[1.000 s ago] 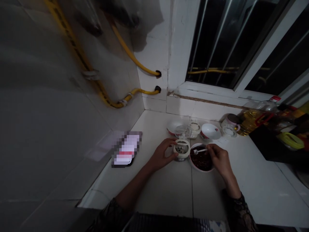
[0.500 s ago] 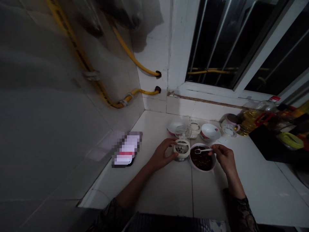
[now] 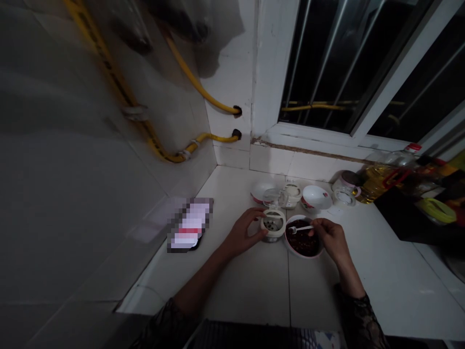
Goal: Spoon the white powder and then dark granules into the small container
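My left hand [image 3: 244,232] is wrapped round the side of a small seasoning jar [image 3: 273,234] that stands on the counter with its clear lid flipped back; a little of its contents shows inside. Between the fingertips of my right hand [image 3: 331,238] is the handle of a small white spoon [image 3: 302,228]. Its scoop end hangs over a bowl [image 3: 298,253] of dark reddish-brown sauce, right beside the jar. Whether the scoop carries anything is too small to tell.
Behind the jar stand a second seasoning jar [image 3: 291,196] and two white bowls, one [image 3: 317,198] at the right. A phone [image 3: 191,225] lies at the left wall. An oil bottle [image 3: 372,182] and a black rack [image 3: 394,213] of condiments occupy the right side.
My right hand has shifted slightly left with the spoon, and the scoop has moved left over the sauce bowl, closer to the jar. My left hand keeps its hold on the jar.
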The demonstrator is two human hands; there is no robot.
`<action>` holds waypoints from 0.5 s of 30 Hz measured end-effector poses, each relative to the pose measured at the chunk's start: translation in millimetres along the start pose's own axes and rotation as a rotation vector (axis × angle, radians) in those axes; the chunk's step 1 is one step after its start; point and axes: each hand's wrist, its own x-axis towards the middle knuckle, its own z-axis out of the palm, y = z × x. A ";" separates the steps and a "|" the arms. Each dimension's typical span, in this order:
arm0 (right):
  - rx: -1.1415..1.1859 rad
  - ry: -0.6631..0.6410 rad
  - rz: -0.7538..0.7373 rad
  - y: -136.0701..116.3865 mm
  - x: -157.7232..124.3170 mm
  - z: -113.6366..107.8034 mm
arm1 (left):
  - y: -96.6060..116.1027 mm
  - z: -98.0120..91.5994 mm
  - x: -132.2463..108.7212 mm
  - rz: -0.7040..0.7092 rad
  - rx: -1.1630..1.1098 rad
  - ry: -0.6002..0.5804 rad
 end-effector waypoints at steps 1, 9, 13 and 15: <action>0.017 -0.004 0.011 -0.4 0.0 0.4 | 0.0 0.1 0.0 0.000 0.002 0.001; 0.226 -0.049 0.169 -6.2 0.7 -5.0 | -2.8 0.6 0.0 0.003 0.007 0.002; 0.313 -0.048 0.203 -8.2 1.9 -7.5 | -3.0 0.3 -0.2 0.010 0.007 -0.001; 0.349 -0.032 0.204 -10.1 2.5 -8.3 | -3.0 0.2 -0.3 0.010 0.007 -0.004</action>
